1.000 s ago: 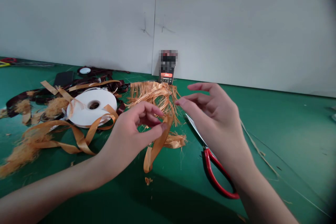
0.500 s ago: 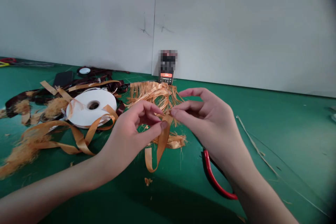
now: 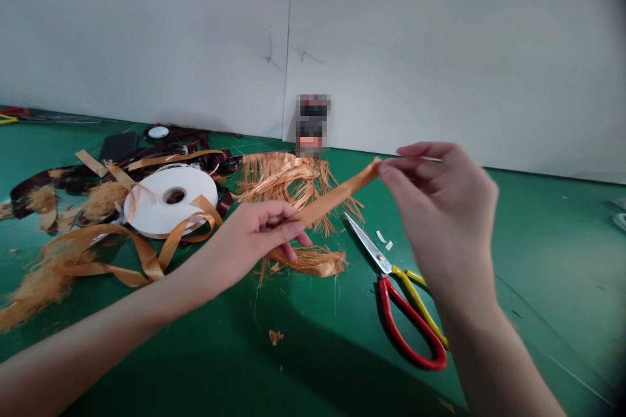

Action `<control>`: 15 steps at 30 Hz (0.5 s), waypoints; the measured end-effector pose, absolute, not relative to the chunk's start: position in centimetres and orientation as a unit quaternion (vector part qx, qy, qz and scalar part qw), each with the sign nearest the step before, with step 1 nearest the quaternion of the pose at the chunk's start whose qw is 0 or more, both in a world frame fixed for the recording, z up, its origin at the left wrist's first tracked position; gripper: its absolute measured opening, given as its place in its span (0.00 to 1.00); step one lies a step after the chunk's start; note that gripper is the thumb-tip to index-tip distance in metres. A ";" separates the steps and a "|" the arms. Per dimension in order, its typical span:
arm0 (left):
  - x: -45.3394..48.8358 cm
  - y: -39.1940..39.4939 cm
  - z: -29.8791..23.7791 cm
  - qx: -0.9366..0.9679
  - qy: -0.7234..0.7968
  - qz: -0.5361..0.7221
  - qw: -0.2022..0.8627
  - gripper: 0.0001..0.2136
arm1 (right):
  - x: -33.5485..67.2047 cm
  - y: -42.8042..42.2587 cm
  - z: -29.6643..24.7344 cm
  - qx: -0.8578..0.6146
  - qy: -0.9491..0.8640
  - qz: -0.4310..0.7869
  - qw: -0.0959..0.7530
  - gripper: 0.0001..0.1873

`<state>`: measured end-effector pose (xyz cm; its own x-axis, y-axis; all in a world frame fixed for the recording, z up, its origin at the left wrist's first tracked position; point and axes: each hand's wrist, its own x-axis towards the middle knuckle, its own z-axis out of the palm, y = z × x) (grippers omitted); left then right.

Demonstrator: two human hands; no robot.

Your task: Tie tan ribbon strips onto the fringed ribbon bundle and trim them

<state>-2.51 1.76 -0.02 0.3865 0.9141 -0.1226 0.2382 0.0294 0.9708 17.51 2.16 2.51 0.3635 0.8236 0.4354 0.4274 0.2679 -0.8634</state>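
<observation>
My left hand [image 3: 254, 231] pinches one end of an orange satin ribbon strip [image 3: 337, 194], and my right hand [image 3: 445, 215] pinches the other end, holding it stretched at a slant above the mat. Below my right hand lie steel scissors [image 3: 396, 300] with red and yellow handles, blades pointing away from me. A mass of frayed orange ribbon fibres [image 3: 288, 182] sits under the strip, just past my left fingers. A white ribbon spool [image 3: 169, 199] lies flat to the left, looped by orange ribbon [image 3: 151, 260].
The green cutting mat [image 3: 538, 260] runs up to a white wall [image 3: 440, 45]. A blurred object [image 3: 313, 125] leans there. Dark ribbon scraps [image 3: 39, 189], a black phone [image 3: 117, 146] and more frayed fibres lie left. Small white bits [image 3: 384, 240] lie beyond the scissors.
My hands have moved apart, my right hand rising to the right. The ribbon strip, which hung in a loop, is now stretched straight. The scissors have come fully into view.
</observation>
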 end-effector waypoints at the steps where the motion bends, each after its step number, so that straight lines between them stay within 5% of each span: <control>1: -2.7 2.0 0.1 0.631 0.467 0.312 0.535 0.08 | 18.0 2.4 2.6 -0.590 -0.539 0.120 0.590 0.10; 10: -3.5 2.9 0.4 0.607 0.493 0.401 0.477 0.06 | 22.0 2.7 4.4 -0.685 -0.515 -0.097 0.506 0.05; 15: -3.3 3.0 0.1 0.529 0.504 0.494 0.472 0.05 | 24.0 3.1 3.7 -0.786 -0.561 -0.035 0.259 0.10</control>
<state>-3.33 2.97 0.06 0.0036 0.9989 0.0467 0.0671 -0.0468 0.9966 24.00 3.11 3.74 0.3683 0.8629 0.3461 0.8996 -0.2367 -0.3670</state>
